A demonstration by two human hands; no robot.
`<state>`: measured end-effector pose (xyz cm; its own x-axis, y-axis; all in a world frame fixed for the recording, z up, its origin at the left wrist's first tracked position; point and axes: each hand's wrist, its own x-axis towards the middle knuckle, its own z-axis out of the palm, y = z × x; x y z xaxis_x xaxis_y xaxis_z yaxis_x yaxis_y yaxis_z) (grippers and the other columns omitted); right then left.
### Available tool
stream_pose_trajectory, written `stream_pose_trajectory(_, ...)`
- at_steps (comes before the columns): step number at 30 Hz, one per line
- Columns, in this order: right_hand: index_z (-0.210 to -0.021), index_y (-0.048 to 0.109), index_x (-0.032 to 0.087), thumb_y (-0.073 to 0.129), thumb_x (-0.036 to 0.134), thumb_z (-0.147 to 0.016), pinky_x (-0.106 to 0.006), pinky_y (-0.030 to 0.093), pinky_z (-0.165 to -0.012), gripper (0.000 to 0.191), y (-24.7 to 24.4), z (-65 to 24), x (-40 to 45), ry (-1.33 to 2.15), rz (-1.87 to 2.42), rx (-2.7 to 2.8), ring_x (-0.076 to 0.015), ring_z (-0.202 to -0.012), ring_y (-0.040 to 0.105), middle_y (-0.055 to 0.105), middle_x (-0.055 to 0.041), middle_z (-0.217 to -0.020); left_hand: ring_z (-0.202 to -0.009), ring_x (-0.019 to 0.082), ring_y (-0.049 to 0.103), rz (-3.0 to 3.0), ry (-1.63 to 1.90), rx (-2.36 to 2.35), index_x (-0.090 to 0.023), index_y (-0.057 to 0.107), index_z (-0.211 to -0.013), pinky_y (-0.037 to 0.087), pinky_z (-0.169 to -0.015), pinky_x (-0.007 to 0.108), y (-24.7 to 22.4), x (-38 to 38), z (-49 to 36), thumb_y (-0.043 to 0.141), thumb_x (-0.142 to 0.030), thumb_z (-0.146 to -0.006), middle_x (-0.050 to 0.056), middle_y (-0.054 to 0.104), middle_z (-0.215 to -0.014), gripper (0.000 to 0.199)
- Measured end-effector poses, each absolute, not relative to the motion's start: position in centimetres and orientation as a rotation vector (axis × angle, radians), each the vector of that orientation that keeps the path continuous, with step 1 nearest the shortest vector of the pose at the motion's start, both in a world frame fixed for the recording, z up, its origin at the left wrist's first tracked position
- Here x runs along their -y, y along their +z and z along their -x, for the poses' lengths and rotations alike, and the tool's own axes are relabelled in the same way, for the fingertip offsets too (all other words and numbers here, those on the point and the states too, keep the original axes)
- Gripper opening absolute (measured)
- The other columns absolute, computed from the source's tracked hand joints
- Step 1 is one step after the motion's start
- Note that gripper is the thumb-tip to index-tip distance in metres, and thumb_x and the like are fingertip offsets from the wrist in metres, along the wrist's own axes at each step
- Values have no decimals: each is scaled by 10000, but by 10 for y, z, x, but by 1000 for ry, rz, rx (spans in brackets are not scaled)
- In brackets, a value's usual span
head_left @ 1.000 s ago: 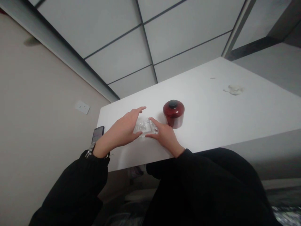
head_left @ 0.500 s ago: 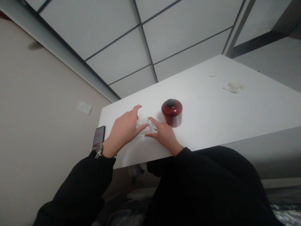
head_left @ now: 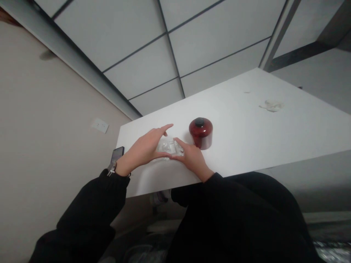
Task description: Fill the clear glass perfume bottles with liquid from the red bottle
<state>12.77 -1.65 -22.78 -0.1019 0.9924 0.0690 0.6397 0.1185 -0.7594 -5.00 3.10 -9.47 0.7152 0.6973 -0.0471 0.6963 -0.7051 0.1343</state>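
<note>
A clear, see-through object (head_left: 166,147), glass or plastic, lies on the white table between my hands; its exact kind is hard to make out. My right hand (head_left: 192,157) grips its right end, thumb on the near side and fingers on the far side. Curved around the left part is my left hand (head_left: 145,148), its thumb and fingers spread wide apart. The left thumb tip reaches the right thumb along the near edge. Just beyond my right hand stands a dark red, translucent bottle (head_left: 202,134) with a black top, upright.
A phone (head_left: 117,153) lies at the table's left edge by my left wrist. Crumpled whitish paper or tissue (head_left: 272,105) rests on the table (head_left: 246,131) at the right. A wall with a socket (head_left: 100,125) borders the left side; panelled doors (head_left: 142,62) stand behind.
My left hand has opened wider, its thumb dropping to the near edge of the clear object and its fingers reaching farther right. My right hand and the red bottle stay put.
</note>
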Motion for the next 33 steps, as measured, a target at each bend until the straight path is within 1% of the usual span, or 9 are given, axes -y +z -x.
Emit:
stream_pose_trajectory(2,-1574,513,221,814,537,-875,-389,566,-939,824,-227,-127,17,763,1593,1812,-336,-1121,765,803,-144,-1187,-1393,341,532,-2624,402,-1187,-311,297,-1611,422,-1190,547,-105,-31,70,789,-644,-832,150,534,-1488,980)
stream_pose_trajectory(5,-1581,503,228,804,538,-883,-382,567,-943,822,-228,-126,18,740,1591,1829,-328,-1120,764,802,-143,-1187,-1428,335,508,-2134,930,-1428,-291,298,-1582,373,-1218,594,-138,-26,104,574,-768,-921,176,448,-1548,860)
stream_pose_trajectory(7,-1580,505,233,793,537,-892,-377,572,-926,805,-229,-125,18,722,1599,1836,-325,-1112,766,801,-145,-1189,-1433,365,514,-1882,960,-1381,-251,323,-1552,380,-1214,590,-165,-21,121,516,-897,-846,217,412,-1585,977)
stream_pose_trajectory(9,-1580,504,239,789,524,-898,-372,576,-914,792,-230,-124,19,706,1604,1831,-317,-1096,771,803,-140,-1184,-1421,394,528,-1834,938,-1349,-210,427,-1471,415,-1194,570,-189,-16,128,587,-956,-730,230,475,-1552,1064)
stream_pose_trajectory(12,-1585,497,224,793,485,-902,-384,585,-911,789,-232,-122,19,694,1585,1824,-318,-1082,775,804,-144,-1177,-1348,358,588,-1796,956,-1358,-195,528,-1332,453,-1162,526,-210,-10,126,626,-854,-814,194,616,-1403,844)
stream_pose_trajectory(17,-1584,502,217,803,448,-897,-406,599,-883,784,-237,-121,20,658,1553,1799,-333,-1045,782,811,-143,-1150,-1240,286,636,-1741,1018,-1392,-207,561,-1208,478,-1119,470,-218,-11,120,545,-697,-964,132,674,-1252,548)
stream_pose_trajectory(23,-1574,521,197,814,440,-884,-395,604,-795,788,-243,-120,19,630,1583,1783,-333,-923,792,827,-141,-1060,-1321,286,602,-1750,992,-1331,-205,577,-1277,438,-1179,471,-220,-6,122,519,-640,-995,142,651,-1359,521)
stream_pose_trajectory(28,-1553,550,198,816,436,-870,-390,602,-817,771,-247,-121,19,625,1565,1746,-319,-928,787,819,-148,-1130,-1439,301,516,-1767,1049,-1301,-216,469,-1401,378,-1242,506,-224,-3,120,579,-679,-950,171,557,-1496,655)
stream_pose_trajectory(33,-1542,566,189,799,470,-867,-378,598,-783,767,-249,-122,19,648,1560,1727,-303,-856,780,826,-137,-1074,-1408,308,524,-1832,1090,-1316,-204,571,-1267,328,-1267,527,-226,-9,116,570,-709,-948,159,597,-1399,597)
